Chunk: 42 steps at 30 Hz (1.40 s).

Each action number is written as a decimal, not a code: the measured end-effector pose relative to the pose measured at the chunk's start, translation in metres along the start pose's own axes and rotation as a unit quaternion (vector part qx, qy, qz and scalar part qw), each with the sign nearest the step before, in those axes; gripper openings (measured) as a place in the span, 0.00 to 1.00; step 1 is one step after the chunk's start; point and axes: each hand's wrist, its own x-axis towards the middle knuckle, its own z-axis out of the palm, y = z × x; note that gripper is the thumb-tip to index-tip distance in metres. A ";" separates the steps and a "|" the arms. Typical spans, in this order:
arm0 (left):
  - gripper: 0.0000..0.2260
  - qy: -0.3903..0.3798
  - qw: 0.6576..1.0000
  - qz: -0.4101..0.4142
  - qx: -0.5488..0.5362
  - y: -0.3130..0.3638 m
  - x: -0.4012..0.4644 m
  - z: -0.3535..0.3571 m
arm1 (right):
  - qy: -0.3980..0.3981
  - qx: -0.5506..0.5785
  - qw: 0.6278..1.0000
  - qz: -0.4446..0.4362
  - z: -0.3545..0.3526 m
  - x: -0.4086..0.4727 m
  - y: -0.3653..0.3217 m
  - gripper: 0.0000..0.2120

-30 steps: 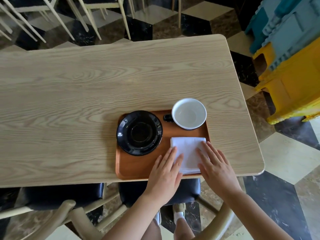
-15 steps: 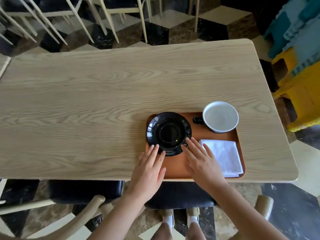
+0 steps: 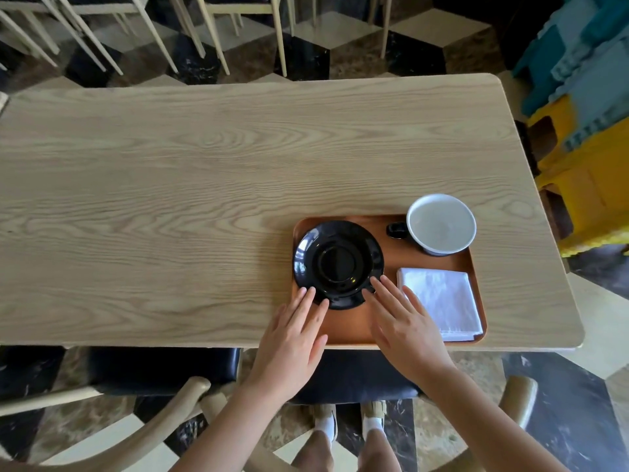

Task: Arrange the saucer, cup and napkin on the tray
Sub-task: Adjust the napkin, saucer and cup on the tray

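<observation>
Table point(image 3: 204, 172) of pale wood — tray point(image 3: 350, 330) near its edge — checkered floor point(image 3: 561, 420) around.

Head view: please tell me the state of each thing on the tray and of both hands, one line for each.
tray: flat on the table's near edge, holding all three items.
saucer: upright, empty, on the tray's left part.
cup: upright, looks empty, far right corner, dark handle pointing left.
napkin: folded, flat, near right corner.
left hand: open, fingertips on the saucer's near rim.
right hand: open, fingertips at the saucer's near right rim.
</observation>
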 end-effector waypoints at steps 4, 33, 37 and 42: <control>0.22 -0.008 1.000 0.006 0.002 0.001 -0.010 0.001 | -0.006 0.002 1.000 -0.007 0.002 -0.012 -0.002 0.21; 0.20 0.167 0.982 0.087 0.018 0.053 0.138 -0.059 | 0.172 -0.019 0.976 0.132 -0.061 0.044 0.090 0.19; 0.23 0.114 0.991 0.069 0.013 0.080 0.186 -0.054 | 0.092 -0.030 0.977 0.188 -0.064 0.062 0.123 0.23; 0.24 0.092 0.995 0.040 -0.013 0.091 0.199 -0.038 | 0.037 0.008 0.974 0.222 -0.059 0.064 0.133 0.27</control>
